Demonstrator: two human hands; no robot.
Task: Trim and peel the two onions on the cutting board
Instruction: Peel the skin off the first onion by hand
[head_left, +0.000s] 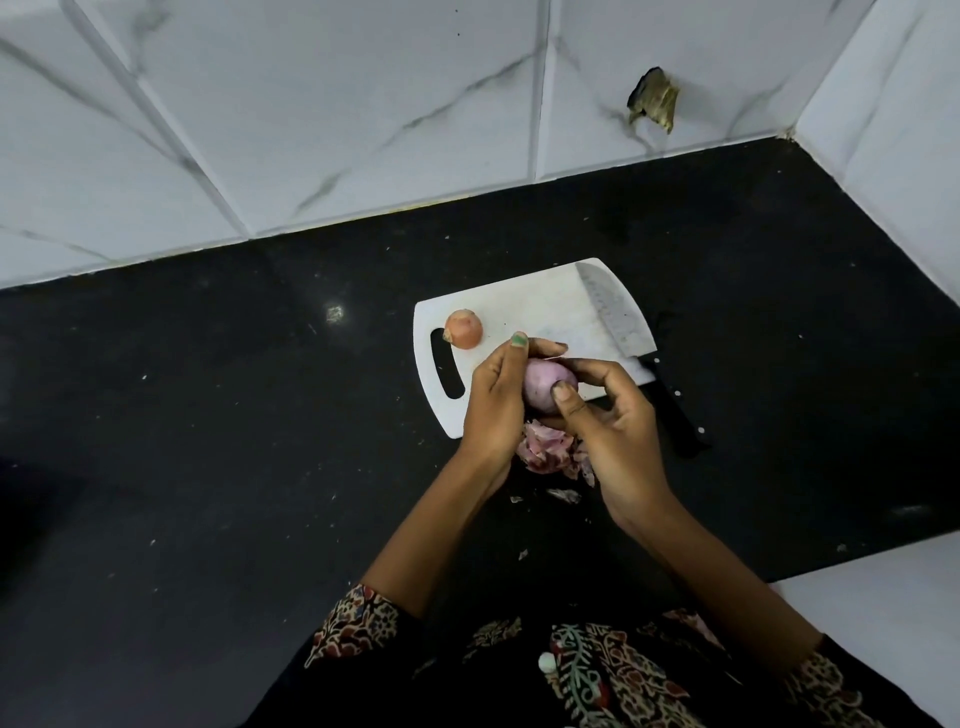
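From the head camera, she's holding 1 peeled onion (544, 387) just above the cutting board (524, 306), left hand (496, 402) cupping it, right hand (610, 415) pinching with thumb pressing its skin. The other onion (463, 328) is sitting unpeeled on the board. Best she's lifting thin layers only, dropping scraps on the peel pile (550, 449).

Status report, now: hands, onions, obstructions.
Both hands, left and right, grip peeled onion above cutting board. Second onion unpeeled on board. Knife set aside; nothing blocking.
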